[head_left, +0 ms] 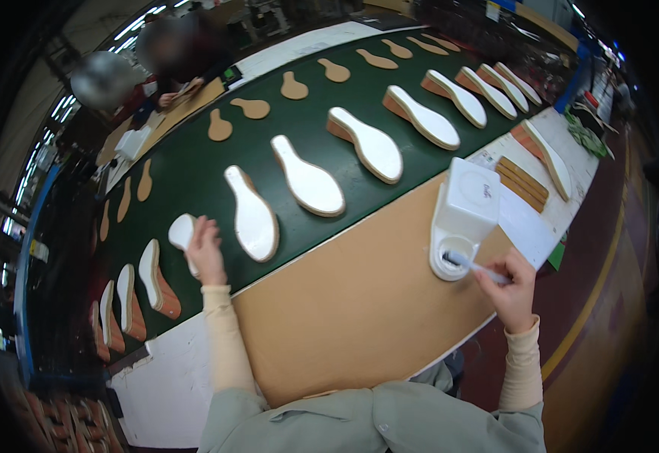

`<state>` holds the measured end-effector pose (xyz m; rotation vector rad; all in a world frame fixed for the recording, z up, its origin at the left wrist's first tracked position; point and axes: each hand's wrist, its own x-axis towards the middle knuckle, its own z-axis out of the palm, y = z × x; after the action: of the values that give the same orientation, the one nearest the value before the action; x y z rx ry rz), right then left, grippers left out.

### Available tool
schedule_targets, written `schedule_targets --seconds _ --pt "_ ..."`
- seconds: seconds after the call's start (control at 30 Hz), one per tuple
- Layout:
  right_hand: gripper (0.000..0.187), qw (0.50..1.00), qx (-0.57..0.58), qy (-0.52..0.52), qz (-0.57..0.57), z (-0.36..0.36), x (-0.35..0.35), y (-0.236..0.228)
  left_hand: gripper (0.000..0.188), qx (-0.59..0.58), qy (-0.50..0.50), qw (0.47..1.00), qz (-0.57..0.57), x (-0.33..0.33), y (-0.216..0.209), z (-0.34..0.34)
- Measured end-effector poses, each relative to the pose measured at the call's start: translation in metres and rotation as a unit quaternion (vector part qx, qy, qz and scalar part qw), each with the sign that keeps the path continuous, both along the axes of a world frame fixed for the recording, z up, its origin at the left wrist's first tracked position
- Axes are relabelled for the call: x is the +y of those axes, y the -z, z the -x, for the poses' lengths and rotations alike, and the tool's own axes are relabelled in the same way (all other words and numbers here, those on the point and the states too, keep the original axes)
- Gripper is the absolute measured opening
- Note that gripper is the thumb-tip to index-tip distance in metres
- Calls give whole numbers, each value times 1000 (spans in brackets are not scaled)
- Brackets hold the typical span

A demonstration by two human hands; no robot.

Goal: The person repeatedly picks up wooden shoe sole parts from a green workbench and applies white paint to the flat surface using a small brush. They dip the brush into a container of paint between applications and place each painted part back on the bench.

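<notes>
Grey-green clothing (322, 419) filled the near edge. At left, wedge soles (161, 281) stood in a row on the green surface (193, 174). Right of them, the left hand (207, 255) was at a pale-topped sole (181, 231), fingers close together; whether they gripped it I could not tell. Farther right, larger soles (310, 180) lay beyond the brown board (344, 317). At right, the right hand's (510, 291) fingers were clamped on a brush (484, 269), its dark bristles in the white container's (471, 198) round near cup.
</notes>
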<state>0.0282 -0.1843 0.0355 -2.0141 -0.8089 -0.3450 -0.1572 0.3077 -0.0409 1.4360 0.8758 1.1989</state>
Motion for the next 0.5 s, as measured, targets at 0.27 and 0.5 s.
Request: schedule_targets --seconds 0.27,0.5 --pt "21 987 9 59 146 -34 -20 -3 61 205 24 969 132 87 17 81" --pt "20 982 -53 55 172 -42 -12 11 40 -178 215 908 312 63 -6 76"
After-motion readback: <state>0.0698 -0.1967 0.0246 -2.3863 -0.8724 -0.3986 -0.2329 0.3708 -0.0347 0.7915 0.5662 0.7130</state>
